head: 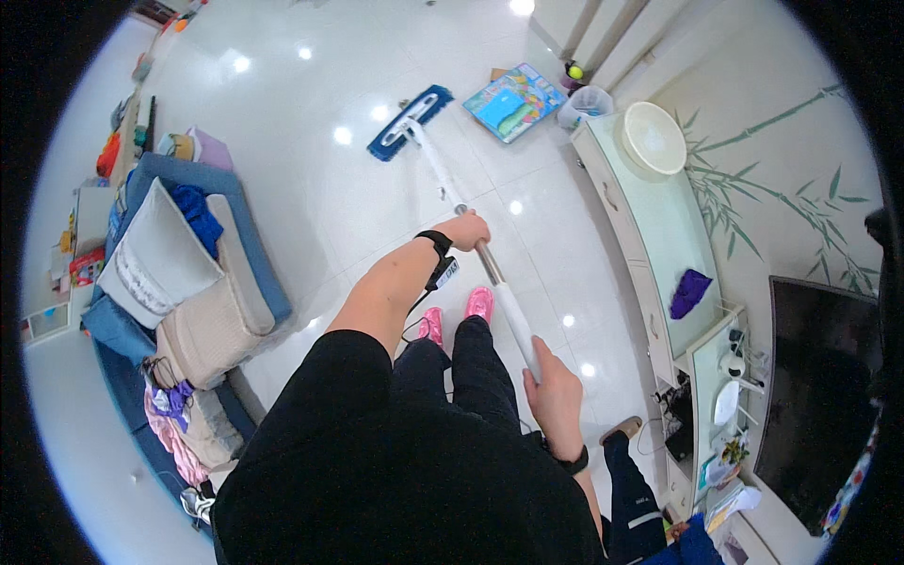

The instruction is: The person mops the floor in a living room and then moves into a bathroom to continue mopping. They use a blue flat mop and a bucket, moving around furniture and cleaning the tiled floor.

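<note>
A flat mop lies across the view, its blue pad point(410, 123) resting on the glossy tiled floor point(311, 191) ahead of me. From the pad a white and metal mop pole point(489, 263) slants back towards my body. Partway along it, my left hand point(462, 230) is wrapped around the pole near a metal collar. Lower down, the pole's white end section sits in the grip of my right hand point(556, 392). Both wrists carry black bands. My feet, in shiny pink shoe covers point(480, 305), stand just left of the pole.
A blue sofa point(265, 261) with cushions and clothes runs along the left. Right of the mop head lies a colourful flat box point(514, 102), beside a clear waste bin point(585, 106). A long cabinet point(653, 212) bears a cream basin point(655, 138). Another person's leg point(625, 487) shows at lower right.
</note>
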The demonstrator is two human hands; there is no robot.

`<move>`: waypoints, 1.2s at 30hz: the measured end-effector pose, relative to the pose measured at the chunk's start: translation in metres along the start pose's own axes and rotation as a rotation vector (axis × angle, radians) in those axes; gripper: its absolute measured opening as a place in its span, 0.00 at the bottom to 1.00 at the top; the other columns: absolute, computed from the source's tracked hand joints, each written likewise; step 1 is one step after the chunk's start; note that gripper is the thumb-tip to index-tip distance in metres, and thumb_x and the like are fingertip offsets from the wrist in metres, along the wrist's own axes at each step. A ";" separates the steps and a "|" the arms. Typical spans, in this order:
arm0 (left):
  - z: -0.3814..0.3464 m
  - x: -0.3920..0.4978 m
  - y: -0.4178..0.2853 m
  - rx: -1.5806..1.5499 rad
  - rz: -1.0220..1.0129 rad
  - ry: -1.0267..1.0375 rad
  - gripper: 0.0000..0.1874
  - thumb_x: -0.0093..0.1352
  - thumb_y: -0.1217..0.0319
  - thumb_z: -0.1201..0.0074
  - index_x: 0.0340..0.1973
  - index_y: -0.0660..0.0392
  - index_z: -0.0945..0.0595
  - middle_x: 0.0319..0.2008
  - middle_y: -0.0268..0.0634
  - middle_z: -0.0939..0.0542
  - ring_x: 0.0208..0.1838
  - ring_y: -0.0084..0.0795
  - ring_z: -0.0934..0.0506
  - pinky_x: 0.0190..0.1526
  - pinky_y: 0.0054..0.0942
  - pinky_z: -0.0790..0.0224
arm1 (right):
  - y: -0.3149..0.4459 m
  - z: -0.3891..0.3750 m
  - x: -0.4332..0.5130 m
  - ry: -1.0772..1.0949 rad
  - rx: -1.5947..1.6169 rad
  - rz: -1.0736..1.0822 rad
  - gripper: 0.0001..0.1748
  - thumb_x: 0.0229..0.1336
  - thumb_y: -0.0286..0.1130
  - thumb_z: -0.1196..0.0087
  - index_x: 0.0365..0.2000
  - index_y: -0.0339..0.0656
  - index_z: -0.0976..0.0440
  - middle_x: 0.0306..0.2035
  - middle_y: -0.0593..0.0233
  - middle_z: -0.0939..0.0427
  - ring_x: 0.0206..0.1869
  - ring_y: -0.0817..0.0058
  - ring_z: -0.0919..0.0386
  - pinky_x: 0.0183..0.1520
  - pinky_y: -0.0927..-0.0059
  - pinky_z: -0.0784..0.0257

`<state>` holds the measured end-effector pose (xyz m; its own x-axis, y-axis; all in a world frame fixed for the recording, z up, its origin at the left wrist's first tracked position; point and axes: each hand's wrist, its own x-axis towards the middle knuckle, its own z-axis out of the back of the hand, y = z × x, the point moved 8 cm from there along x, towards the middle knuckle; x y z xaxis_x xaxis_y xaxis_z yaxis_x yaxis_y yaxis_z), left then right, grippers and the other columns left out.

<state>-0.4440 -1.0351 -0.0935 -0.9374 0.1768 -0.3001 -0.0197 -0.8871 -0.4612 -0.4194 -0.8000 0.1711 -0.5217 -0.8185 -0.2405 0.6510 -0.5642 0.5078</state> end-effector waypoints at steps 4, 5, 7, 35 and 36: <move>0.016 0.015 -0.075 -0.023 -0.100 -0.127 0.04 0.49 0.73 0.44 0.21 0.50 0.21 0.22 0.38 0.22 0.34 0.43 0.22 0.41 0.48 0.37 | -0.019 0.069 -0.034 0.059 0.025 -0.040 0.28 0.45 0.25 0.42 0.51 0.38 0.32 0.38 0.49 0.23 0.38 0.55 0.23 0.40 0.64 0.27; 0.018 0.028 -0.102 -0.026 -0.101 -0.090 0.03 0.49 0.71 0.44 0.20 0.50 0.21 0.20 0.38 0.22 0.31 0.43 0.22 0.39 0.45 0.36 | -0.020 0.101 -0.047 0.068 0.015 -0.040 0.27 0.45 0.24 0.43 0.50 0.38 0.31 0.40 0.49 0.23 0.39 0.55 0.23 0.41 0.65 0.27; 0.030 0.043 -0.168 -0.149 -0.228 -0.115 0.03 0.49 0.71 0.43 0.20 0.51 0.20 0.20 0.40 0.22 0.28 0.45 0.23 0.32 0.43 0.33 | -0.027 0.157 -0.072 0.170 -0.017 -0.195 0.26 0.44 0.23 0.43 0.48 0.38 0.30 0.41 0.48 0.23 0.40 0.54 0.23 0.42 0.64 0.28; 0.149 -0.015 0.169 -0.165 -0.136 0.074 0.07 0.53 0.76 0.47 0.22 0.45 0.21 0.25 0.34 0.22 0.39 0.40 0.23 0.53 0.59 0.44 | 0.119 -0.051 0.194 0.425 1.290 -0.761 0.41 0.45 0.16 0.54 0.61 0.49 0.51 0.29 0.64 0.35 0.28 0.79 0.35 0.34 0.79 0.33; 0.161 -0.018 0.189 -0.160 -0.150 0.077 0.07 0.53 0.76 0.47 0.22 0.46 0.21 0.25 0.34 0.22 0.39 0.40 0.23 0.53 0.59 0.44 | 0.137 -0.054 0.214 0.430 1.260 -0.707 0.41 0.45 0.15 0.55 0.61 0.49 0.51 0.29 0.64 0.35 0.29 0.79 0.34 0.35 0.79 0.33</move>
<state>-0.4867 -1.2747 -0.0412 -0.8987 0.3391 -0.2780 -0.0960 -0.7707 -0.6299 -0.4121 -1.0586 0.1445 -0.1744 -0.5199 -0.8362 -0.6608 -0.5678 0.4909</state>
